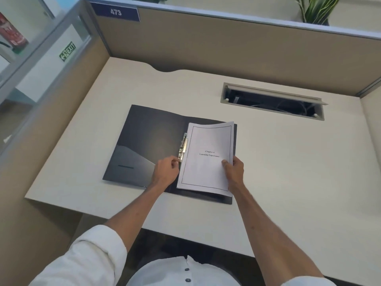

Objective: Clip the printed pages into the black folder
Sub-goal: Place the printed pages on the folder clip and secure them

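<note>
The black folder [144,139] lies open on the desk, its left flap bare. A stack of printed pages [206,145] with a framed title page rests on the folder's right half. Along the spine, just left of the pages, sits the metal clip [183,146]. My left hand [166,171] pinches the near end of the clip with its fingertips. My right hand [234,172] grips the pages at their right edge, thumb on top. The far top edge of the stack curls up slightly.
The cream desk [288,162] has an open cable slot [272,101] at the back right. Tan partition walls [226,44] enclose the back and both sides. The desk's front edge runs close to my body.
</note>
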